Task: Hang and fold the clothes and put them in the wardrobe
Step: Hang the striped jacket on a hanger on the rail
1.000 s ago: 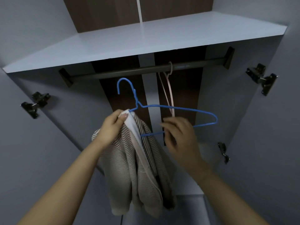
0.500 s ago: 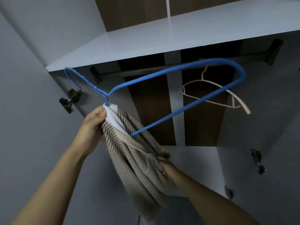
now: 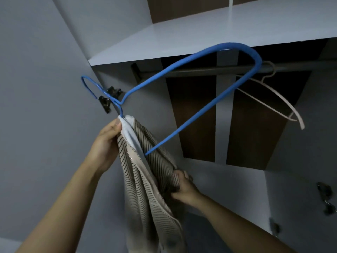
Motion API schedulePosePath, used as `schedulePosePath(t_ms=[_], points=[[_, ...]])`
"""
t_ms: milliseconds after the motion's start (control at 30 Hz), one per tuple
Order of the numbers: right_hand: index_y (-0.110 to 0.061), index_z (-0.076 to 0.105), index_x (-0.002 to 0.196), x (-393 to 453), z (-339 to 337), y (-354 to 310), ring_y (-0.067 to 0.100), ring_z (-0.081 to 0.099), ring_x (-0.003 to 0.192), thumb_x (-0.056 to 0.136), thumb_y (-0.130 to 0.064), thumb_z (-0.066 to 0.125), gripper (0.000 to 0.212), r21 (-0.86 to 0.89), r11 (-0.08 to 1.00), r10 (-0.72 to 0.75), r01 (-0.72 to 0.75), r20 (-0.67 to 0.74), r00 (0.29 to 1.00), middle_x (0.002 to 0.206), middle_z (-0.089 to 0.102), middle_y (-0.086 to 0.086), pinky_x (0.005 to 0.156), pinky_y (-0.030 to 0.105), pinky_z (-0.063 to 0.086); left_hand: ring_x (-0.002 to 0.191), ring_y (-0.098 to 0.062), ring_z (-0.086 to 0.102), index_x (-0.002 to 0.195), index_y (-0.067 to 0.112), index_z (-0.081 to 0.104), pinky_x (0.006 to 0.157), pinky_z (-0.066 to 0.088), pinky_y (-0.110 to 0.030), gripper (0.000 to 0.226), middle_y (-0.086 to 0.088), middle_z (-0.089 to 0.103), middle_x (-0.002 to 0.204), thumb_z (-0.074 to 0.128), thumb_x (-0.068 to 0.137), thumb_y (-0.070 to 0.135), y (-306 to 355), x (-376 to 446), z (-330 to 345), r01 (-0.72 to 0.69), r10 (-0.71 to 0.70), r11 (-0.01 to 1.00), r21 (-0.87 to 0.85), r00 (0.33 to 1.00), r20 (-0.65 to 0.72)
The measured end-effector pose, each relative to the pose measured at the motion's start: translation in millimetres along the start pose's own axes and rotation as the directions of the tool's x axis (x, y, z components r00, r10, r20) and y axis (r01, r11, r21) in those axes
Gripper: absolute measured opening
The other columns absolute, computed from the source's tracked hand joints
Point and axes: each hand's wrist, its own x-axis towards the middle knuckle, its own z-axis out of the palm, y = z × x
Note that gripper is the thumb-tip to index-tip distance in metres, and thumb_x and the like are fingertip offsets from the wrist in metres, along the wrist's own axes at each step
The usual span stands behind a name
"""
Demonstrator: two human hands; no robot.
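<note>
The left hand [image 3: 107, 143] pinches the white collar of the striped top [image 3: 145, 179] together with the neck of the blue hanger [image 3: 182, 70], just below the hook, which points off toward the left wardrobe wall beside a door hinge [image 3: 109, 99]. The right hand [image 3: 182, 187] is lower down, its fingers curled into a bunched fold of the same top. The top hangs in front of the open wardrobe, below the front edge of the shelf [image 3: 200, 33] and well short of the rail [image 3: 200, 71]. Only one arm of the hanger is inside the cloth; the other sweeps up bare across the rail. The main risk, as I judge it, is that the top slides off this single arm if the left hand's pinch loosens while the right one tugs, since the cloth is gathered rather than spread. A hard pull could also stretch the collar or bend the thin wire. The bare arm sits close to the pale hanger [image 3: 273, 99] already on the rail, so the two could tangle or knock it loose when the blue one is swung in. The hook faces away from the rail and must be turned first. No brand, label or writing can be read anywhere.
</note>
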Motion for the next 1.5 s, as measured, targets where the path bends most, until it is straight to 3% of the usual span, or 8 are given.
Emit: schedulePosePath(t_ms=[67,200,300,433,633,967,1233,1500], points=[[-0.030,0.013,0.152,5,11,-2,0.015,0.029,0.127,0.082,-0.017,0.070,0.091,0.073,0.997,0.027,-0.024,-0.037,0.999,0.134,0.021,-0.010,0.108,0.039,0.039,0.094,-0.016,0.070,0.100,0.023,0.076,0.081,0.056,-0.026,0.036,-0.003,0.073,0.103,0.040,0.098,0.027,4,-4,-1,-0.010,0.010,0.999,-0.043,1.000,0.007],[-0.015,0.062,0.096,16,13,4,0.021,0.060,0.092,0.098,-0.016,0.049,0.013,-0.153,0.988,0.001,-0.018,-0.108,0.994,0.095,0.063,0.003,0.082,0.030,0.048,0.094,-0.014,0.070,0.099,0.025,0.076,0.080,0.057,-0.026,0.037,0.001,0.074,0.100,0.040,0.097,0.028,15,-12,-12,-0.039,0.039,0.998,-0.050,0.999,0.006],[-0.021,0.048,0.074,19,-14,3,0.015,0.048,0.079,0.102,-0.013,0.043,0.030,0.009,1.000,-0.018,0.019,-0.156,0.988,0.074,0.049,-0.003,0.066,0.024,0.037,0.092,-0.018,0.070,0.099,0.023,0.074,0.078,0.057,-0.028,0.037,-0.003,0.073,0.099,0.037,0.100,0.028,23,-19,-27,-0.038,0.038,0.996,0.082,0.999,0.003],[0.004,0.059,0.096,16,-82,-2,0.018,0.049,0.084,0.103,-0.010,0.041,0.024,0.275,0.961,0.063,0.005,-0.236,0.970,0.086,0.053,0.009,0.068,0.021,0.040,0.089,-0.025,0.067,0.110,-0.002,0.062,0.077,0.056,-0.028,0.036,-0.015,0.070,0.100,0.044,0.095,0.026,27,-22,-44,-0.025,0.020,0.964,0.264,1.000,0.021],[-0.011,0.070,0.097,-28,-211,-31,0.015,0.069,0.085,0.101,-0.022,0.049,0.024,0.563,0.824,0.172,0.058,-0.347,0.922,0.088,0.074,0.003,0.069,0.023,0.054,0.085,-0.005,0.069,0.097,0.019,0.076,0.074,0.051,-0.012,0.023,0.001,0.076,0.093,0.056,0.086,0.026,23,-17,-18,-0.078,-0.008,0.885,0.459,0.983,0.183],[-0.012,0.071,0.088,-119,-283,-104,0.013,0.071,0.065,0.098,-0.026,0.054,0.024,0.470,0.882,0.183,0.037,-0.413,0.892,0.075,0.074,0.005,0.055,0.021,0.056,0.062,0.000,0.057,0.097,0.026,0.072,0.063,0.043,-0.029,0.026,0.007,0.066,0.067,0.056,0.092,0.045,-16,18,39,-0.387,0.228,0.508,0.770,0.922,0.313],[-0.014,0.065,0.088,-157,-285,-190,0.018,0.063,0.073,0.100,-0.025,0.051,0.021,0.464,0.886,0.288,0.016,-0.576,0.765,0.077,0.068,0.005,0.061,0.030,0.050,0.071,0.005,0.058,0.091,0.035,0.066,0.067,0.043,-0.025,0.017,0.025,0.062,0.072,0.053,0.095,0.046,11,23,89,-0.585,0.437,0.434,0.685,0.802,0.408],[-0.013,0.064,0.078,-199,-305,-326,0.003,0.065,0.052,0.100,-0.023,0.052,0.028,0.209,0.896,-0.023,0.392,-0.859,0.511,0.055,0.067,-0.013,0.057,0.024,0.053,0.074,-0.006,0.061,0.088,0.036,0.066,0.068,0.048,-0.032,0.028,0.012,0.067,0.073,0.051,0.080,0.058,119,55,112,-0.648,0.628,0.498,0.576,0.728,0.277]])
